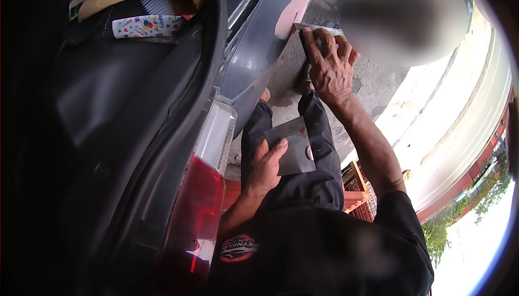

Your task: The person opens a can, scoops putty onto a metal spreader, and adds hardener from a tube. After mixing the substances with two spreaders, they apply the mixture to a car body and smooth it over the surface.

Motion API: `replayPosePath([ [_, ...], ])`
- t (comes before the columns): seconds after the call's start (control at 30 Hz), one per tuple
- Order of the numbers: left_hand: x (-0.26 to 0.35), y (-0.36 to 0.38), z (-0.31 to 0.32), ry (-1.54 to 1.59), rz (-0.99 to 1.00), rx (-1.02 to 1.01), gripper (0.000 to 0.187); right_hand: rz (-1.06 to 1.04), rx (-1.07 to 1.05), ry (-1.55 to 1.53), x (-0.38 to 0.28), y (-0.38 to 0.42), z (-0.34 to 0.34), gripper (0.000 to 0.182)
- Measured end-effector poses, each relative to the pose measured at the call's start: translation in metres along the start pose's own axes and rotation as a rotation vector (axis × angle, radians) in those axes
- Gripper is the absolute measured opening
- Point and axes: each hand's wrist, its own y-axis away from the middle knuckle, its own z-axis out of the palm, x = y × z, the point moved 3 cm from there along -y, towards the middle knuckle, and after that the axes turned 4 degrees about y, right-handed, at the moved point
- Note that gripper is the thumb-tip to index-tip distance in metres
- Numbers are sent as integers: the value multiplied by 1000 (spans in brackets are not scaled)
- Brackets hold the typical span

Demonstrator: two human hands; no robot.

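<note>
Fingers (326, 37) of the right hand (333, 74) grip a thin, flat metal blade (334, 30), its corner at the edge of the pink patch (292, 12) on the dark grey car panel (253, 50); contact there I cannot tell. Below the patch, the left hand (265, 167) grips a flat, dark grey rectangular plate (293, 153) bearing a small pale dab (309, 153), thumb (280, 146) on top, fingers mostly hidden.
</note>
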Motion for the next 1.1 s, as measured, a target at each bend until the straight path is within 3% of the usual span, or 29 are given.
replayPosePath([
  [0.07, 6, 0, 7, 166, -84, 10, 27, 19, -29, -32, 4, 0, 5, 68],
  [0.37, 8, 0, 7, 123, -63, 31, 25, -15, 11, 10, 4, -7, 7, 64],
  [0.57, 5, -1, 3, 89, -79, 23, 28, 6, 26, -9, 10, -15, 8, 71],
  [0.7, 1, -2, -2, -87, 55, -3, 28, 120, 70, -18, 12, -16, -12, 63],
  [0.77, -6, -4, -8, -43, 38, 30, 29, 112, 147, -149, 19, -6, -34, 58],
  [0.8, -6, -6, -9, -175, 100, 29, 27, 107, 186, -214, 23, 0, -48, 56],
  [0.87, -3, -12, -10, -440, 226, 32, 25, 251, 58, -537, 26, 16, -81, 45],
  [0.9, 8, -14, -1, -534, 335, -9, 26, 301, -67, -866, 39, 33, -80, 37],
  [0.93, 24, -17, 14, -630, 441, -49, 28, 682, -376, -1327, 40, 46, -92, 38],
  [1.0, 37, -21, 27, -778, 631, -121, 30, 974, -567, -1805, 39, 63, -103, 35],
  [1.1, 41, -22, 40, -882, 850, -175, 33, 1202, -842, -1725, 32, 83, -91, 32],
])
